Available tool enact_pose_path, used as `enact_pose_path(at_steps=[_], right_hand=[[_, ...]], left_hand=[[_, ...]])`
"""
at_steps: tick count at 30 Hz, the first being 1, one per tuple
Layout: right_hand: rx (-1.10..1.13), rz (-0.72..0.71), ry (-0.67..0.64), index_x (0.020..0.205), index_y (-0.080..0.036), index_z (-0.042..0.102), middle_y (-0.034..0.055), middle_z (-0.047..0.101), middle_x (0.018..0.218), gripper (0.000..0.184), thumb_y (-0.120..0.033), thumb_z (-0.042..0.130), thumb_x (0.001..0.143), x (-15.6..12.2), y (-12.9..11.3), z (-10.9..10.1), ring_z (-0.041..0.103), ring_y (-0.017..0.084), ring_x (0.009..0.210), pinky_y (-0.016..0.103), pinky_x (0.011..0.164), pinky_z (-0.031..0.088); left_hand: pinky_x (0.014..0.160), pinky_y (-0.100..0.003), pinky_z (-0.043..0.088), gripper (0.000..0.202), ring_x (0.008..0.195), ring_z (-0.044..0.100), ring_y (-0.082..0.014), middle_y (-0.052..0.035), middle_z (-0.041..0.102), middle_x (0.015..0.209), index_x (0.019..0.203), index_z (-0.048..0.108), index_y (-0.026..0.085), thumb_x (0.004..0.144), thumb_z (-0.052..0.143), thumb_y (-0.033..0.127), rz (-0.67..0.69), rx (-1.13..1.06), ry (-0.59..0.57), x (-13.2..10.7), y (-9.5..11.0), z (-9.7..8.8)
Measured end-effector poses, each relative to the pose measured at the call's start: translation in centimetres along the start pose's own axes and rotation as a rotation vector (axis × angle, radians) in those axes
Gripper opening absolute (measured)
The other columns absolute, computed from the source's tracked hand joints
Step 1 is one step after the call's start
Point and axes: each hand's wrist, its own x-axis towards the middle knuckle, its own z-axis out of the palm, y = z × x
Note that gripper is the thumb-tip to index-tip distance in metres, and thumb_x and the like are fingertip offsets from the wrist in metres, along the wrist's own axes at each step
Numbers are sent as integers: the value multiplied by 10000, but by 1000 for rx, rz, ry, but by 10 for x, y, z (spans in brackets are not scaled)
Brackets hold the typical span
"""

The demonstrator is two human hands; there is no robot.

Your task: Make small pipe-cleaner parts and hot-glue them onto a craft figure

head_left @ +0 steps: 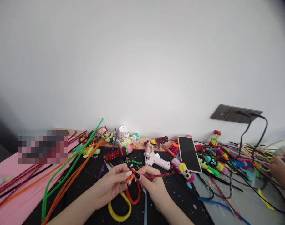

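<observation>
My left hand [107,184] and my right hand [154,186] meet over the black mat, fingertips pinched together. Between them is a dark red tinsel pipe cleaner [162,175], its free length trailing right past my right hand. A small orange fuzzy piece [130,177] shows at my left fingertips, partly hidden by the fingers. Under both hands lie scissors [120,216] with one yellow and one red handle loop. Just beyond, a white glue gun [156,160] rests on its side, and a dark red tinsel roll [113,154] with coloured bands lies to its left.
A phone [189,154] leans behind a pipe-cleaner doll [185,172]. Long green pipe cleaners [74,162] and orange ones cross at left. A paper cup [123,133] stands by the wall. Another person's hand [282,170] is at far right, near black cables [242,137] plugged into the wall socket.
</observation>
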Motion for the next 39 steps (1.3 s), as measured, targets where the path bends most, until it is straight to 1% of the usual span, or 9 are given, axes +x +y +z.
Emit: enact_pose_path(at_steps=[4,10,16,20,23,28,33,36,39], right_hand=[[10,-7,-10,666,-132,630,-23,537,554,252,-369,705,709,0,0,0,358,49,411,186,383,267],[21,-1,4,673,-142,634,-6,574,592,235,-362,711,704,2,2,-2,396,65,437,192,391,299],[16,-11,-10,703,-146,643,2,597,629,211,-350,692,727,1,4,-4,413,70,447,193,395,309],[14,-7,-18,703,-152,646,-7,585,607,201,-346,689,730,2,4,-3,389,61,418,191,378,292],[23,-17,-18,703,-154,649,-8,581,602,187,-334,692,729,2,4,-3,400,66,431,192,385,299],[42,4,5,700,-145,646,-7,583,588,207,-343,703,716,1,2,-2,397,61,423,193,397,296],[70,14,35,700,-144,638,-33,538,521,207,-337,712,709,2,1,-3,388,59,415,185,398,291],[99,13,19,714,-145,631,-49,511,479,211,-344,701,719,4,3,-5,366,54,385,180,377,280],[115,9,7,721,-140,631,-46,522,483,214,-342,701,719,5,5,-6,370,54,378,175,363,285]], left_hand=[[538,-135,483,209,531,585,-61,14,627,593,655,566,153,649,775,159,6,4,-12,1,0,0],[553,-134,501,225,552,600,-59,23,637,621,670,565,160,640,785,195,8,23,17,-1,-1,1],[529,-127,485,237,537,595,-63,19,638,594,659,540,163,652,775,192,11,59,5,0,-1,0],[521,-126,474,232,537,587,-62,21,634,597,664,533,164,665,764,188,32,64,-9,1,-1,-1],[530,-131,473,223,546,581,-63,17,632,603,666,535,162,672,758,182,51,62,-26,0,-1,-1],[530,-131,477,225,538,575,-59,16,624,602,664,532,159,678,755,194,35,80,-32,-1,0,0],[505,-149,491,184,577,616,-87,22,616,628,740,546,166,716,722,216,61,163,-26,-1,0,4],[506,-161,497,195,555,609,-82,36,607,636,797,552,178,714,723,219,109,187,-19,0,-1,4],[529,-168,499,216,574,613,-83,23,624,675,867,566,179,722,717,230,132,216,-24,1,-1,3]])
